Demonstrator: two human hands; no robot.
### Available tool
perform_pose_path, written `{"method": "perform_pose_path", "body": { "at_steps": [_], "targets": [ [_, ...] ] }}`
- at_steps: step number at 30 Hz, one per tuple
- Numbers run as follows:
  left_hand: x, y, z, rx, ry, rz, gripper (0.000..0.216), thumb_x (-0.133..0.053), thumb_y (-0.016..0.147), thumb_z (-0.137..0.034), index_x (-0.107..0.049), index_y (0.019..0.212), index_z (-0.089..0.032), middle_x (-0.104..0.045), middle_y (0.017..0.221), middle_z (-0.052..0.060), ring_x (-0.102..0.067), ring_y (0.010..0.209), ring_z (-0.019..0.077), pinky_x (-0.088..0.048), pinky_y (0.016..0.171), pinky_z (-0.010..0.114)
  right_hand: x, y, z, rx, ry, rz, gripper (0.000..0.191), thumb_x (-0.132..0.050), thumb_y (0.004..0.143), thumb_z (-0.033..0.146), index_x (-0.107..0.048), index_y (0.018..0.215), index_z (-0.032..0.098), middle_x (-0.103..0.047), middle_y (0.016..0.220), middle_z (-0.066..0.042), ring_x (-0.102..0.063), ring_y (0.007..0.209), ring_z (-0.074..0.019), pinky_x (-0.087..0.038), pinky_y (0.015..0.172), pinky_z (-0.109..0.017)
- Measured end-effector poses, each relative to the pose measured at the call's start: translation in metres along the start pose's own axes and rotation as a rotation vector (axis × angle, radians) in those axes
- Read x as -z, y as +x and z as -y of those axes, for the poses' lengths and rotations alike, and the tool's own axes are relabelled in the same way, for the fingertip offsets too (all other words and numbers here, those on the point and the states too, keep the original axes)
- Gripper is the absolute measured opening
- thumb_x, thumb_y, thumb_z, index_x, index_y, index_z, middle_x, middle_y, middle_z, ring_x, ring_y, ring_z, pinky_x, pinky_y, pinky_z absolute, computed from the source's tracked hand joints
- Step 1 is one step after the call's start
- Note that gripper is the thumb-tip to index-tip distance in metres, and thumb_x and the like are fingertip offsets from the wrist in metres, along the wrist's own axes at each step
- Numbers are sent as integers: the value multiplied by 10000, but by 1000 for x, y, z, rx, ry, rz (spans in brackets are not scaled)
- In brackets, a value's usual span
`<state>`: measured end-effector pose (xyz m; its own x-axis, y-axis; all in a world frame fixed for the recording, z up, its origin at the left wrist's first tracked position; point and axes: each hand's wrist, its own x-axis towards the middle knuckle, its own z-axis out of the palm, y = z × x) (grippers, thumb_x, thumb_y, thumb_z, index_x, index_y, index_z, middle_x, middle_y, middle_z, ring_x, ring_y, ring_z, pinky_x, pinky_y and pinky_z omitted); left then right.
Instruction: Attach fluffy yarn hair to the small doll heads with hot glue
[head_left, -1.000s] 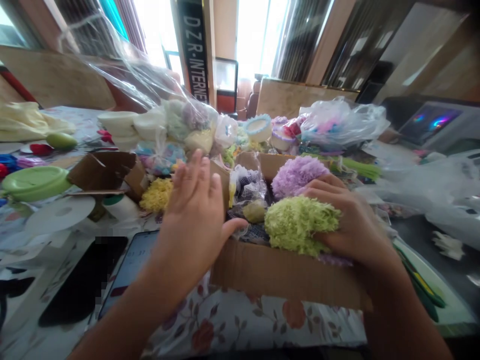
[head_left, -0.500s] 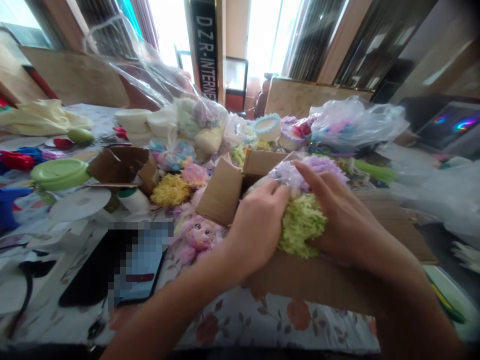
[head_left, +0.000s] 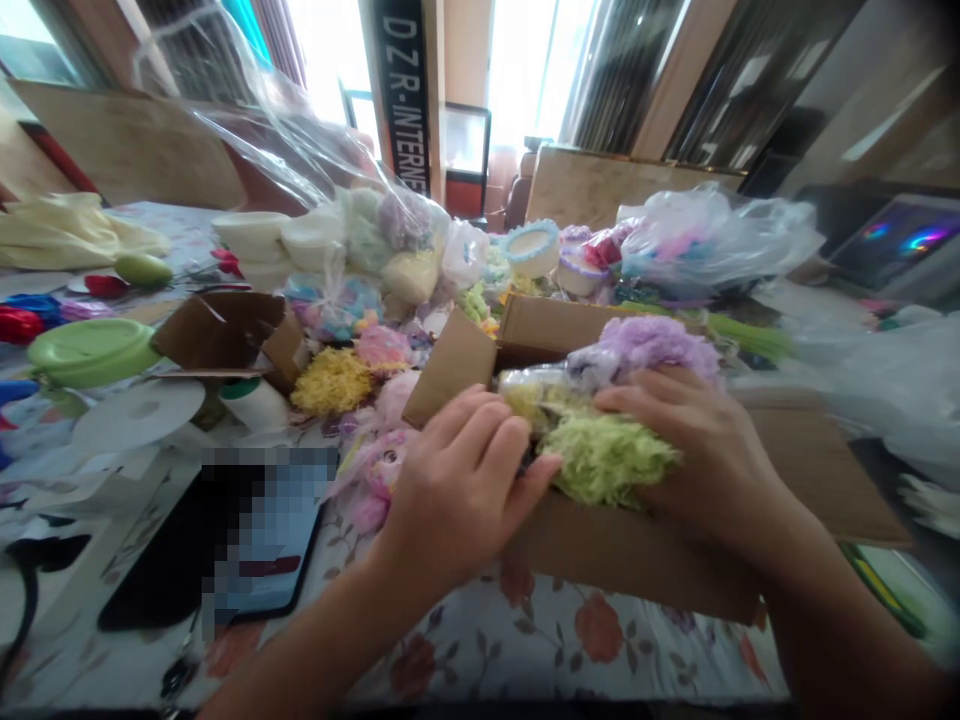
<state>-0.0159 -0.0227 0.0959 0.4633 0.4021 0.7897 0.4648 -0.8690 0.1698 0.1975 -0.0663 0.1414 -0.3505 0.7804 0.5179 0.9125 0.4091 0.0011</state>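
A brown cardboard box [head_left: 630, 560] stands in front of me with its flaps folded out. Inside lie a lime-green frilly bundle [head_left: 607, 455], a fluffy purple bundle [head_left: 660, 345] and a yellowish one in clear plastic [head_left: 529, 390]. My right hand [head_left: 690, 440] is closed around the right side of the green bundle, its thumb hidden. My left hand [head_left: 469, 475] rests over the box's left side, fingers loosely bent and thumb apart, with nothing visible between them.
A phone [head_left: 292, 540] and a pink doll [head_left: 382, 465] lie left of the box. Beyond are a small open carton [head_left: 225, 335], a yellow frilly bundle [head_left: 334, 380] and a green lid [head_left: 90, 350]. Clear plastic bags [head_left: 720, 240] spread at the back right.
My left hand has drawn back left from the green bundle to the box's side. The right hand has shifted slightly right, and more of the box's contents shows.
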Motion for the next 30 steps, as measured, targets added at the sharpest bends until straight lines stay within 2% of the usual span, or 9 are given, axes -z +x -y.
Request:
{"method": "perform_pose_path", "body": {
  "at_steps": [5,11,14,18,21,23,26,28,30],
  "targets": [
    [-1,-18,14,-50,67,179,255,-576,884,-276,-607,674,-134,-669,737,79,-642,1004,267,-456,1010,460,4,-13,-24,-262,196,-330,396,-584,586,131,-668,971,177,-693,998,-96,-641,961,-299,-487,849,-445],
    [4,-26,-1,-67,44,173,185,-593,874,-234,-647,733,-126,-679,722,66,-662,859,226,-498,940,423,-1,-27,-37,-575,385,-481,342,-631,596,158,-691,931,191,-706,908,-86,-678,841,-286,-526,756,-446],
    [18,-22,-2,-94,-8,168,101,-576,883,-181,-657,879,-120,-707,831,73,-659,856,201,-501,940,383,-1,-31,-36,-552,397,-516,317,-651,586,122,-696,892,192,-702,920,-86,-675,917,-295,-525,797,-437],
    [44,8,12,-114,-6,207,231,-523,908,-142,-596,1127,-139,-677,1101,90,-633,1015,186,-495,929,310,-1,-32,-29,-499,388,-530,266,-680,585,124,-690,842,193,-695,893,-77,-674,930,-290,-522,836,-431],
    [39,51,23,-158,72,467,294,-521,917,-354,-605,1131,-172,-684,1021,84,-672,846,215,-532,775,334,-1,-32,-25,-499,389,-521,290,-659,582,91,-681,854,190,-688,894,-75,-673,904,-282,-525,826,-426],
    [19,77,24,-109,154,770,389,-583,848,-481,-642,1080,-174,-683,962,102,-667,701,224,-531,686,348,-2,-33,-23,-503,383,-514,322,-643,572,63,-678,868,183,-685,928,-87,-672,897,-282,-529,810,-422],
    [-18,94,16,-57,157,1095,704,-638,702,-643,-615,1178,-124,-695,965,172,-671,780,310,-526,665,374,-2,-34,-21,-510,376,-519,332,-628,571,60,-673,878,178,-685,958,-103,-666,925,-300,-531,796,-425],
    [-36,91,12,-18,143,1258,717,-648,714,-573,-577,1249,-101,-701,1017,192,-676,829,315,-524,688,359,-2,-34,-20,-512,363,-520,374,-616,568,66,-672,919,181,-690,971,-108,-659,957,-313,-529,799,-430],
    [-44,84,13,-22,87,1297,531,-664,728,-361,-620,1195,-111,-714,1024,168,-682,839,282,-517,699,315,-1,-34,-20,-508,355,-508,441,-607,562,65,-667,983,182,-691,1009,-113,-655,973,-315,-527,806,-425]
  ]
}}
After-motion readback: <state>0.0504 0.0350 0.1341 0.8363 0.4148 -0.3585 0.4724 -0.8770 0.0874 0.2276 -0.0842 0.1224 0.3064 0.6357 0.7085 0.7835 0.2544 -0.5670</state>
